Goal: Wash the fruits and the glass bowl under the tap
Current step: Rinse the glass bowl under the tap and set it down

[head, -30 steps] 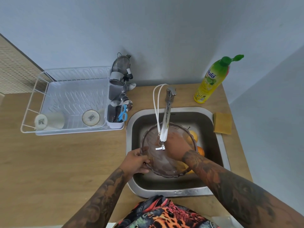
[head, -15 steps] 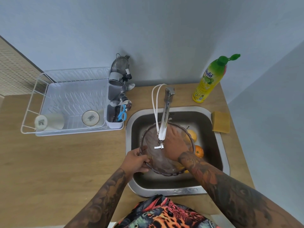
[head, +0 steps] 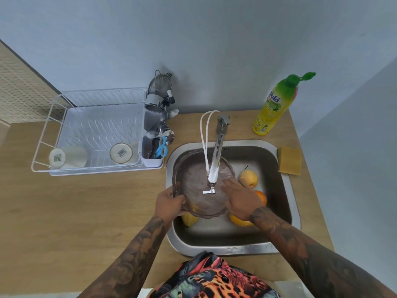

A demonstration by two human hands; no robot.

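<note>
— What's the layout, biggest things first?

— Wooden counter [head: 90, 211], steel sink [head: 285, 214] set into it on the right. White dish rack [head: 64, 125] well to the left of the sink, two cups lying in it, a cutlery holder [head: 153, 157] at its right end.

— And the bowl?

— Glass bowl [head: 199, 194] held tilted over the sink's left half, directly under the tap [head: 218, 155]. Water in it looks murky.

— Who has hold of it?

— Left hand [head: 169, 204] grips the rim at the near-left edge, fingers curled round the glass. Right hand [head: 240, 201] lies flat against the bowl's right side, fingers straight, pressing, not clasping.

— Fruit?

— All in the sink, none in either hand. A pear [head: 248, 178] just beyond the right fingertips, an orange [head: 261, 196] behind the right hand, another orange [head: 239, 221] below the right wrist, something yellow [head: 189, 218] under the bowl by the left wrist; cannot tell what.

— Smaller bits?

— Soap bottle [head: 274, 106] at the back right corner, sponge [head: 290, 160] on the counter beside the sink's right rim.
</note>
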